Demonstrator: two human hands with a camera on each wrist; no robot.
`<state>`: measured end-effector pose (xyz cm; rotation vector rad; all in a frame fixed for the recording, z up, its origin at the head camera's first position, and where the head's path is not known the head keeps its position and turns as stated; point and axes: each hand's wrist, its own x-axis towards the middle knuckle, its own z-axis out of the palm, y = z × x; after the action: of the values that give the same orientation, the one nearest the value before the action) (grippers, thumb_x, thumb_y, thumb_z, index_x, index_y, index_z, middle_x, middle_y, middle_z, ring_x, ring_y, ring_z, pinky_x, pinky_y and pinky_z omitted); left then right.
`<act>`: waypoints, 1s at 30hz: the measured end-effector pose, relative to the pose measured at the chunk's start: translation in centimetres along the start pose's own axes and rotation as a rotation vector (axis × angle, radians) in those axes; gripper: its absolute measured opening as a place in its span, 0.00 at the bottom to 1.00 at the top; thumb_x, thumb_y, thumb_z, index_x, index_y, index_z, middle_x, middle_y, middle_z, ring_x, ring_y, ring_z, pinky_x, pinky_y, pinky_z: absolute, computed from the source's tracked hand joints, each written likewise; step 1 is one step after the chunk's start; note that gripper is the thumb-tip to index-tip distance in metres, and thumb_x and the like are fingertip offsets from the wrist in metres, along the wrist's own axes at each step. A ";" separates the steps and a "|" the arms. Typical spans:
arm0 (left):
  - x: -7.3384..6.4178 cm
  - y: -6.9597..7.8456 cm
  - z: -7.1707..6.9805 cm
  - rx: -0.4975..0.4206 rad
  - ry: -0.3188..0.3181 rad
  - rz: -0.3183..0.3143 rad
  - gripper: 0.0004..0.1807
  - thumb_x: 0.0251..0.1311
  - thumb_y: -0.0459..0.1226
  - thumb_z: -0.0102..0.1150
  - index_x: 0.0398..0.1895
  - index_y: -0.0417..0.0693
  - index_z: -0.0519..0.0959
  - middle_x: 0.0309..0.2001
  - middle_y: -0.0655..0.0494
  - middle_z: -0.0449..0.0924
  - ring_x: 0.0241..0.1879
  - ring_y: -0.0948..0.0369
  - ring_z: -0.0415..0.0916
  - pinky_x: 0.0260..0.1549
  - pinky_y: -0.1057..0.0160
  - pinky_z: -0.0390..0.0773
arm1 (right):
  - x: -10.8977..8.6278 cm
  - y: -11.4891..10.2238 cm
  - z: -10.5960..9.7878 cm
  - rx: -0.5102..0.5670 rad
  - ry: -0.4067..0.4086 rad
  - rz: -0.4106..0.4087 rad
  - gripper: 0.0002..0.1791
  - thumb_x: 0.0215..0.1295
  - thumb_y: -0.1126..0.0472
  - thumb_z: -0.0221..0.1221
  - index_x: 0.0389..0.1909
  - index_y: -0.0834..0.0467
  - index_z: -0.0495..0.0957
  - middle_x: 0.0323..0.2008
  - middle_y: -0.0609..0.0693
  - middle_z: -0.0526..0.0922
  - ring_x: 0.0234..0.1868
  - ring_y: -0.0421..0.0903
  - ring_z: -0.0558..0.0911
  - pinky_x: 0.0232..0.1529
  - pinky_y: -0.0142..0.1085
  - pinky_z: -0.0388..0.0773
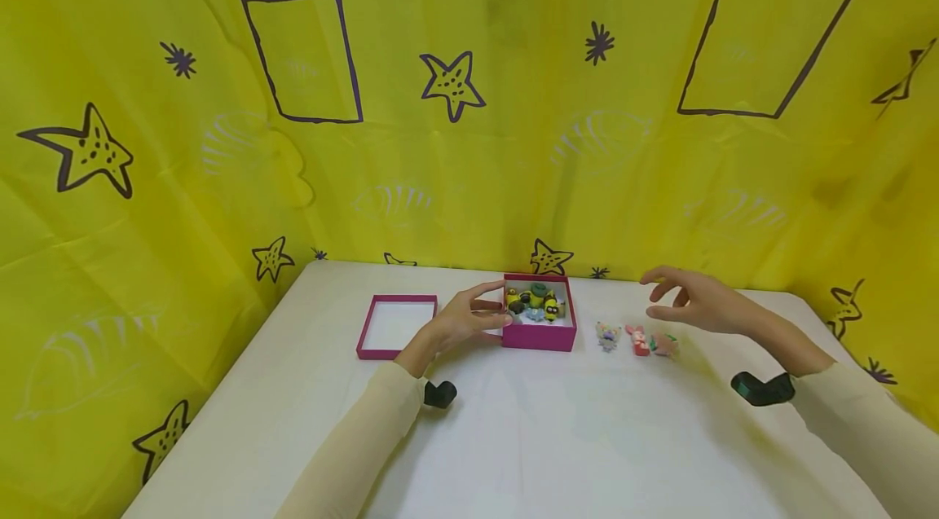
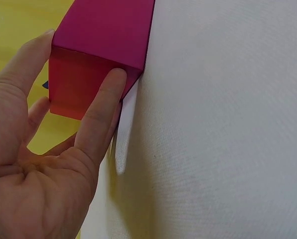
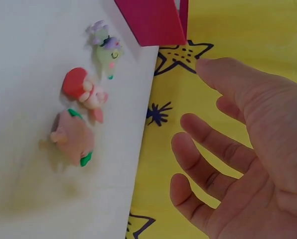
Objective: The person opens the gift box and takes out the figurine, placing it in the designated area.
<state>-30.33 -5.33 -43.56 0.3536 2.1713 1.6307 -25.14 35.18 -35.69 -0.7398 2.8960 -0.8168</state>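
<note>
My left hand (image 1: 460, 318) rests at the left side of an open magenta box (image 1: 539, 338). In the left wrist view its fairly straight fingers (image 2: 99, 112) lie against the box's side wall, with the thumb at the top corner. Inside the box sit several small toy figures (image 1: 537, 301), yellow, green and pale blue. My right hand (image 1: 700, 301), empty and loosely bent, hovers above the table right of the box. Below and left of it lie a pale green and lilac figure (image 3: 106, 47), a red and pink figure (image 3: 81, 87) and a pink figure with green bits (image 3: 74, 137).
Left of my left hand, the shallow magenta box lid (image 1: 398, 325) lies with its white inside up on the white table (image 1: 543, 429). A yellow curtain (image 1: 499, 152) with drawn stars hangs close behind the table and along both sides.
</note>
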 end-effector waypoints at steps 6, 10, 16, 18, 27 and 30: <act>0.0 0.0 0.0 0.004 0.004 -0.001 0.40 0.61 0.46 0.74 0.76 0.68 0.67 0.66 0.48 0.76 0.67 0.47 0.71 0.61 0.46 0.78 | 1.3 -1.6 -0.1 -0.005 0.000 -0.025 0.26 0.66 0.57 0.70 0.61 0.60 0.74 0.47 0.57 0.86 0.34 0.43 0.80 0.31 0.34 0.79; 0.0 0.0 0.0 0.005 0.004 -0.005 0.40 0.61 0.47 0.73 0.76 0.70 0.67 0.66 0.48 0.76 0.68 0.47 0.70 0.62 0.45 0.77 | 2.3 -2.6 0.0 -0.009 -0.008 -0.026 0.27 0.65 0.56 0.70 0.62 0.58 0.75 0.47 0.55 0.85 0.35 0.44 0.79 0.31 0.34 0.79; 0.0 0.0 0.0 0.008 0.001 0.000 0.41 0.61 0.47 0.74 0.76 0.69 0.67 0.66 0.48 0.76 0.68 0.47 0.70 0.62 0.46 0.77 | 3.8 -3.8 0.3 -0.005 -0.024 -0.053 0.27 0.65 0.57 0.71 0.62 0.57 0.74 0.48 0.54 0.85 0.36 0.46 0.79 0.34 0.36 0.80; 0.0 0.0 0.0 -0.002 -0.005 0.006 0.41 0.61 0.46 0.73 0.77 0.68 0.67 0.66 0.48 0.75 0.67 0.47 0.71 0.61 0.46 0.78 | 4.3 -4.2 0.5 0.003 -0.034 -0.060 0.27 0.65 0.57 0.70 0.62 0.57 0.74 0.48 0.55 0.85 0.37 0.46 0.80 0.35 0.37 0.81; 0.4 -0.3 -0.1 -0.042 -0.032 0.021 0.42 0.62 0.44 0.73 0.78 0.63 0.65 0.66 0.45 0.75 0.67 0.47 0.72 0.56 0.50 0.82 | 6.4 -5.8 1.6 0.021 -0.051 -0.104 0.27 0.65 0.57 0.70 0.63 0.57 0.75 0.48 0.56 0.85 0.37 0.48 0.80 0.37 0.39 0.82; 0.4 -0.3 -0.2 -0.034 -0.028 0.020 0.42 0.62 0.44 0.73 0.78 0.63 0.65 0.66 0.46 0.75 0.67 0.47 0.71 0.57 0.49 0.81 | 7.0 -6.0 2.0 0.024 -0.054 -0.109 0.27 0.65 0.58 0.70 0.63 0.57 0.74 0.49 0.56 0.85 0.38 0.49 0.80 0.37 0.39 0.81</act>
<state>-30.72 -5.41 -43.89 0.3874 2.1230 1.6620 -28.42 26.53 -33.76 -0.9097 2.8144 -0.8264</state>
